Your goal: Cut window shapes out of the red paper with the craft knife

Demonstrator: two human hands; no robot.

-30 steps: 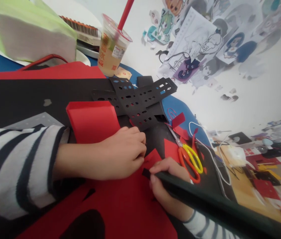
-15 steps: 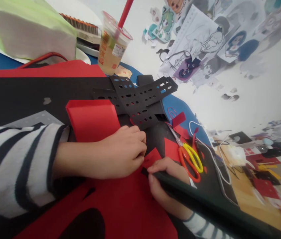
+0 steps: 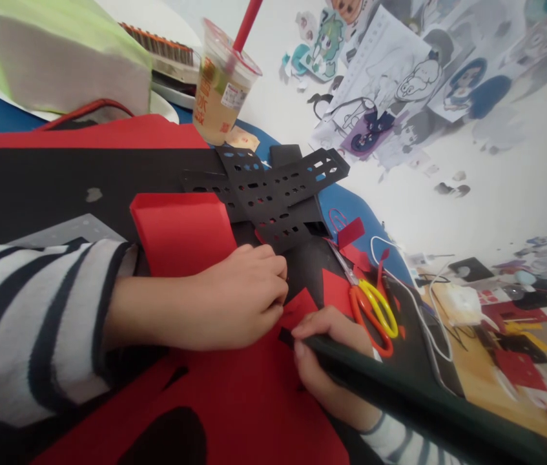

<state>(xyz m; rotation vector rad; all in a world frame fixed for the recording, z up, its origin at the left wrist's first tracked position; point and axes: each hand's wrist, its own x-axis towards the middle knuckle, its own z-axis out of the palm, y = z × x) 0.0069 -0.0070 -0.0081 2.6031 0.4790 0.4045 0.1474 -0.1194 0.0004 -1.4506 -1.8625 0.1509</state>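
My left hand (image 3: 239, 300) is closed, knuckles up, and rests by a red paper sheet (image 3: 248, 407) with dark cut-out shapes. What its curled fingers hold, if anything, is hidden. Just right of it, the thumb and finger of my right hand (image 3: 331, 336) pinch the end of a long dark strip (image 3: 399, 387), which runs to the lower right close to the camera. I cannot tell its exact kind. A small red paper piece (image 3: 299, 307) lies between the hands. Behind my left hand stands a folded red paper piece (image 3: 183, 232).
Scissors (image 3: 372, 310) with orange and yellow handles lie right of my right hand among red scraps. Beyond are crossed black punched strips (image 3: 273, 194), a drink cup (image 3: 222, 90) with a red straw, and a white cable (image 3: 418, 303). Drawings (image 3: 380, 84) cover the wall.
The whole view has shifted slightly. Both hands keep the same pose and grip.
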